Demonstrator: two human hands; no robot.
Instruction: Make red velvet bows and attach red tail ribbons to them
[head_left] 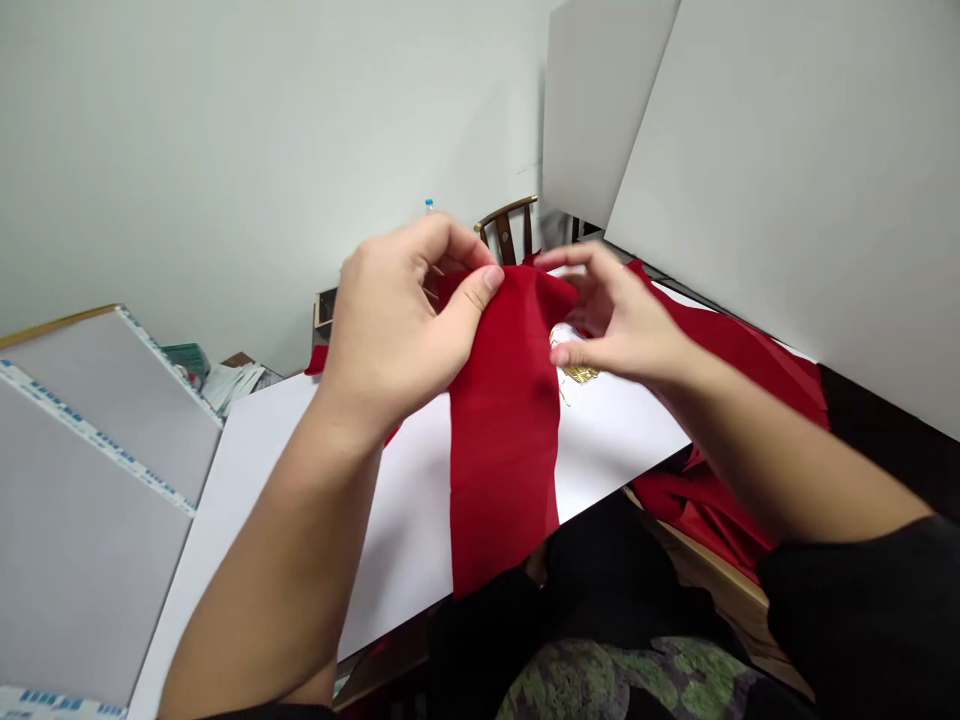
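1. At the far left, white foam boards [97, 500] with blue-and-white taped edges lean beside the tabletop [397, 520]. An elbow knocking them could tip them onto the white surface. Behind them lies a small pile of papers [232, 388], too blurred to read.

2. The left hand [405, 320] grips the top edge of the red fabric strip [502, 430]. Its fingers [480, 282] are closed narrowly, with the thumb pressed against the cloth from the front. The cloth looks soft and thin, so a loosened pinch could let that edge slip free.

3. The strip hangs in the middle, above the white tabletop, and its lower end reaches the near edge, close to the person's lap. Uneven tension between the hands could twist or crease it, and that low end could drag over the edge.

4. The right hand [622, 320] is at the strip's upper right corner, with its fingers [566, 258] spread wide. Whether they are holding the cloth cannot be told. Below the thumb sits a white object with gold trim [574, 358], and stray gold threads could snag the fabric if it brushes past.

5. At the far right, more red fabric [739, 365] lies bunched against a tall white board [795, 170]. A careless forearm could drag that cloth off the tabletop's edge.
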